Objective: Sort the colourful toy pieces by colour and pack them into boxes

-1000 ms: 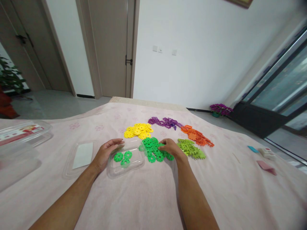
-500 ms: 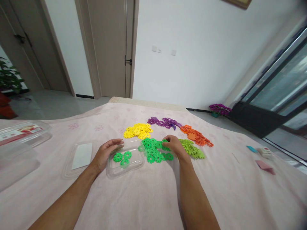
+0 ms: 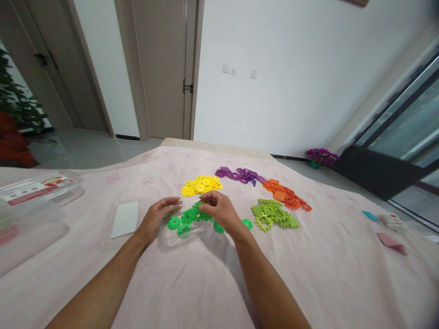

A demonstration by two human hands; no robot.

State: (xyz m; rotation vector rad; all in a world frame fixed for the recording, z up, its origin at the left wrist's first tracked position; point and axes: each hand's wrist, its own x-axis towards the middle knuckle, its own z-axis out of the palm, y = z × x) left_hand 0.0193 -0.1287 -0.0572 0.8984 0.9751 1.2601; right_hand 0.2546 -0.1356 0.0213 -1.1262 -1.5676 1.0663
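My left hand [image 3: 160,219] is at the left side of a clear plastic container [image 3: 168,244], with thumb and fingers curled round its rim. Over the container's right part is my right hand [image 3: 219,212], fingers closed on a bunch of green snowflake discs [image 3: 197,214]. A few other green discs lie inside the container, among them a round one [image 3: 173,223] at the left. One green disc [image 3: 218,227] shows partly beneath my right hand. Another loose green disc [image 3: 247,224] rests on the cloth to the right.
Yellow discs [image 3: 201,185], purple pieces [image 3: 240,174], orange pieces [image 3: 286,195] and lime-green pieces [image 3: 274,214] form piles beyond and to the right. Left are a clear lid with a white card [image 3: 125,219] and plastic boxes [image 3: 41,189]. A pink item [image 3: 391,243] lies far right.
My right hand has moved left from the green pile to above the container, bringing a bunch of green discs. Few green discs stay on the cloth. My left hand keeps its place at the container.
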